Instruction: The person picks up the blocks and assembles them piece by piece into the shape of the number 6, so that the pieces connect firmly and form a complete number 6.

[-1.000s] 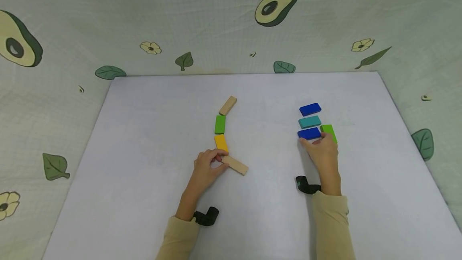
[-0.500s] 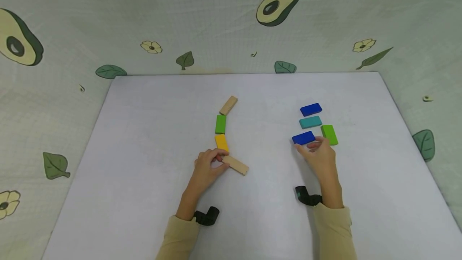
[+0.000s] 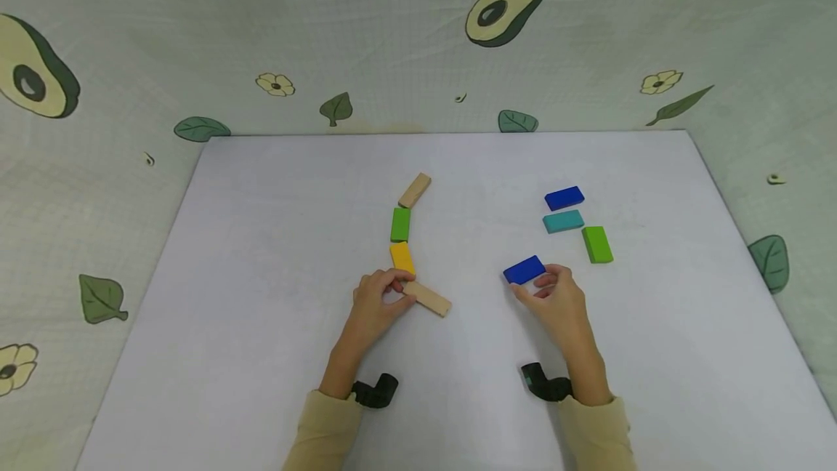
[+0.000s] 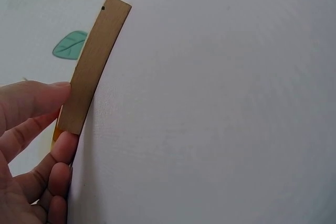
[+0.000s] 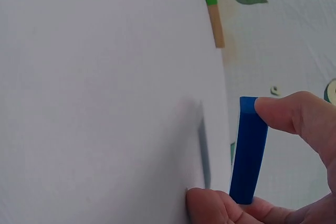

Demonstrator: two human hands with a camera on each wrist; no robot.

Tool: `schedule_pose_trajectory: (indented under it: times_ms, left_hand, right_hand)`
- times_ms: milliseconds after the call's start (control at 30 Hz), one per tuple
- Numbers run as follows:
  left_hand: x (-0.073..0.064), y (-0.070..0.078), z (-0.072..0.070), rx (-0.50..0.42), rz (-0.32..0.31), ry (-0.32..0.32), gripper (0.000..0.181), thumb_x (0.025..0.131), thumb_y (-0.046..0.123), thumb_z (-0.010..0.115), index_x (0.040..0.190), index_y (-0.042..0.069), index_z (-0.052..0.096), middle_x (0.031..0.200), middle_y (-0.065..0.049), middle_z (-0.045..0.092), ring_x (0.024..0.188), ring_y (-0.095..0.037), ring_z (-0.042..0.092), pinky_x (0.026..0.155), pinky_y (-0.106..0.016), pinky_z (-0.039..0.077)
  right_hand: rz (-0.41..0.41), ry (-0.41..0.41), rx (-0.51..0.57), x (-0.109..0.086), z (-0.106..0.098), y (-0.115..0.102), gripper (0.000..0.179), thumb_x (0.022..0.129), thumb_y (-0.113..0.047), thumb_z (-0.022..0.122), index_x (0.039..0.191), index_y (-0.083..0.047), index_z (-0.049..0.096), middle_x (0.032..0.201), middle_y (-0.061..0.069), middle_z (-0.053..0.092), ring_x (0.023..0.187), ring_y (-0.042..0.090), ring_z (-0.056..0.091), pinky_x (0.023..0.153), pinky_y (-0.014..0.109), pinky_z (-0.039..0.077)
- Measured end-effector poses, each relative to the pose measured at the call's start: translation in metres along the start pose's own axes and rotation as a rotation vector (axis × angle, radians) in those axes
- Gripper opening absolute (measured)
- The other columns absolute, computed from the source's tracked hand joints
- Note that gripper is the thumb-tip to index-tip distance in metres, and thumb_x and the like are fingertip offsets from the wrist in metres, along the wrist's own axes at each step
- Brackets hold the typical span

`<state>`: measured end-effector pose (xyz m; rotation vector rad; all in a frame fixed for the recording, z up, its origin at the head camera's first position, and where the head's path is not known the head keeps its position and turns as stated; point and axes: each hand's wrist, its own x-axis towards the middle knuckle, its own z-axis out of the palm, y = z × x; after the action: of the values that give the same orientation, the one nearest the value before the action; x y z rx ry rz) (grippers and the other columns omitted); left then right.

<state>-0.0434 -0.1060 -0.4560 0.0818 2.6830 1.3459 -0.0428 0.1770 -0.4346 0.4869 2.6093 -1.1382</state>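
In the head view, my left hand (image 3: 374,305) pinches the near end of a plain wooden block (image 3: 429,300), thumb on its long side and a fingertip at its end. That block lies slanted at the near end of a curved row, just below a yellow block (image 3: 402,258). Further up the row come a green block (image 3: 401,224) and a second plain wooden block (image 3: 415,190). My right hand (image 3: 562,309) grips a blue block (image 3: 524,270) by its ends between thumb and fingers. The right wrist view shows this blue block (image 5: 249,150) raised, its shadow on the white tabletop.
At the right of the white table (image 3: 294,202) lie another blue block (image 3: 564,198), a teal block (image 3: 564,222) and a light green block (image 3: 598,245). A cloth (image 3: 392,35) printed with avocados and leaves surrounds the table. Each wrist wears a black camera (image 3: 375,391).
My right hand has taken the nearest blue block away from beside the teal and light green blocks, moving it left and toward me. The left hand stays on the wooden block.
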Motion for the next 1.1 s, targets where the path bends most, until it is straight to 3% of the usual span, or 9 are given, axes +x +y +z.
schedule_pose_trajectory:
  times_ms: [467, 733, 1100]
  left_hand:
    - [0.001, 0.000, 0.002, -0.007, -0.003, 0.007, 0.025, 0.078, 0.017, 0.074, 0.102, 0.017, 0.066, 0.083, -0.001, 0.057, 0.086, -0.017, 0.044, 0.076, -0.034, 0.025]
    - [0.001, -0.001, 0.001, -0.011, 0.009, 0.006, 0.024, 0.079, 0.017, 0.074, 0.101, 0.017, 0.066, 0.083, -0.001, 0.057, 0.087, -0.017, 0.044, 0.076, -0.035, 0.025]
    - [0.002, 0.000, 0.001, -0.010, 0.008, 0.004, 0.024, 0.079, 0.019, 0.074, 0.101, 0.016, 0.066, 0.083, -0.001, 0.057, 0.086, -0.018, 0.044, 0.075, -0.034, 0.024]
  right_hand:
    - [-0.078, -0.090, -0.026, -0.016, 0.021, -0.013, 0.067, 0.080, -0.030, 0.072, 0.126, 0.004, 0.039, 0.101, 0.014, 0.055, 0.087, 0.021, 0.054, 0.070, 0.027, 0.044]
    - [-0.117, -0.093, -0.077, -0.021, 0.032, -0.019, 0.065, 0.078, -0.027, 0.073, 0.124, 0.006, 0.041, 0.095, 0.013, 0.052, 0.082, 0.021, 0.050, 0.067, 0.028, 0.042]
    - [-0.173, -0.114, -0.163, -0.025, 0.038, -0.023, 0.064, 0.078, -0.027, 0.074, 0.121, 0.007, 0.040, 0.102, 0.016, 0.049, 0.088, 0.024, 0.048, 0.075, 0.036, 0.043]
